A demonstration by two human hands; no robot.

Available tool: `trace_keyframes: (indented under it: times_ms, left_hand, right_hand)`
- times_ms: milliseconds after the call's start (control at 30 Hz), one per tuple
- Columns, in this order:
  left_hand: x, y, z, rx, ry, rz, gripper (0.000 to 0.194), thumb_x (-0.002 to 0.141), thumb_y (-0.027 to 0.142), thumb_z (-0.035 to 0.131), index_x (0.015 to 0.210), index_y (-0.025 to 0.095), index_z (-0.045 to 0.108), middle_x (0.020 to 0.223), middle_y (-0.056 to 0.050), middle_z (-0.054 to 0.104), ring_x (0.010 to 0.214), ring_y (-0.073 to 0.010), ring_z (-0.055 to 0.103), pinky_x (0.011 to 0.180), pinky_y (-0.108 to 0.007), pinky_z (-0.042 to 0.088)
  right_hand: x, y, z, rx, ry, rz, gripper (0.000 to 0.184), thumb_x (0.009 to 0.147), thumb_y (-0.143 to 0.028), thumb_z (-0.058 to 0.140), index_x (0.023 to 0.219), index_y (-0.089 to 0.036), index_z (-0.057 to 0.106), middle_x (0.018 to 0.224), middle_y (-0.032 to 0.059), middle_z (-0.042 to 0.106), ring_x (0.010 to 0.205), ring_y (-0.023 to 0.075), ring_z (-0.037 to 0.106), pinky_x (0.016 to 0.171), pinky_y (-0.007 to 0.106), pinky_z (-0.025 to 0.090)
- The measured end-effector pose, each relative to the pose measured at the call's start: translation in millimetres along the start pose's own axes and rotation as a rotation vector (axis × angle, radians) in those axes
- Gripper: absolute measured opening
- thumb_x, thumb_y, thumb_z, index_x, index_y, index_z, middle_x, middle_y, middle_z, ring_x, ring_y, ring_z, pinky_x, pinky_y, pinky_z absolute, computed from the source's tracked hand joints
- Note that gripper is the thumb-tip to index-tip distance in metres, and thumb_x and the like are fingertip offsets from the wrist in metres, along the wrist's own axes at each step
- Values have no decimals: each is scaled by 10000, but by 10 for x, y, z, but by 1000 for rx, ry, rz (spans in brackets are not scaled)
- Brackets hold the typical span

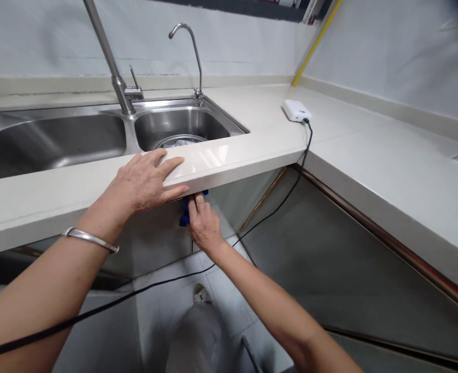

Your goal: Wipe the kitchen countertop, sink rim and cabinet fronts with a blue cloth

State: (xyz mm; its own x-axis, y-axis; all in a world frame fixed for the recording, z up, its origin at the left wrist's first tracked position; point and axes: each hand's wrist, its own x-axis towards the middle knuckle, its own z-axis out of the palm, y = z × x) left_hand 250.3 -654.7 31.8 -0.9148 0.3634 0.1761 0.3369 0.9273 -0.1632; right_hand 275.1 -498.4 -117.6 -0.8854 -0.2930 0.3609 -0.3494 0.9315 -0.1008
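Observation:
My left hand (147,178) lies with fingers spread on the front edge of the white countertop (205,158), its thumb along the edge's face. A silver bangle (91,239) circles that wrist. Just under the edge, my right hand (206,223) has its fingers bent around a small blue thing (184,220). Only bits of blue show beside and above the fingers, and its kind is hidden by them and by the counter.
Behind my hands is a double steel sink (61,145) with a tall faucet (126,96) and a thin curved tap (197,57). A black cable (279,204) runs from a white box (296,110) across the gap to the lower left. Cabinet doors (353,259) stand at right.

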Motion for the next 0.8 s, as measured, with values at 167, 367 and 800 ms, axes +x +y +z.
trace_keyframes:
  times_ms: [167, 367, 800]
  left_hand:
    - [1, -3, 2, -1, 2, -8, 682, 969, 666, 432, 1553, 315, 392, 1557, -103, 425, 1340, -344, 493, 1145, -474, 401]
    - [9, 8, 8, -9, -22, -20, 684, 966, 677, 430, 1556, 334, 380, 1558, -92, 415, 1325, -336, 500, 1154, -473, 395]
    - [-3, 32, -54, -33, -48, -33, 704, 961, 689, 447, 1561, 329, 371, 1576, -95, 401, 1349, -347, 476, 1158, -469, 377]
  right_hand:
    - [18, 420, -94, -48, -19, -141, 687, 925, -198, 554, 1587, -198, 373, 1626, 152, 377, 1048, 260, 580, 882, 404, 563]
    - [-17, 697, 32, 42, 101, 106, 767, 845, -209, 576, 1575, -122, 358, 1648, 193, 294, 1243, 318, 549, 927, 395, 577]
    - [119, 228, 120, 556, 529, 322, 536, 782, -225, 488, 1283, -48, 558, 1348, 230, 525, 1300, 290, 535, 1145, 442, 460]
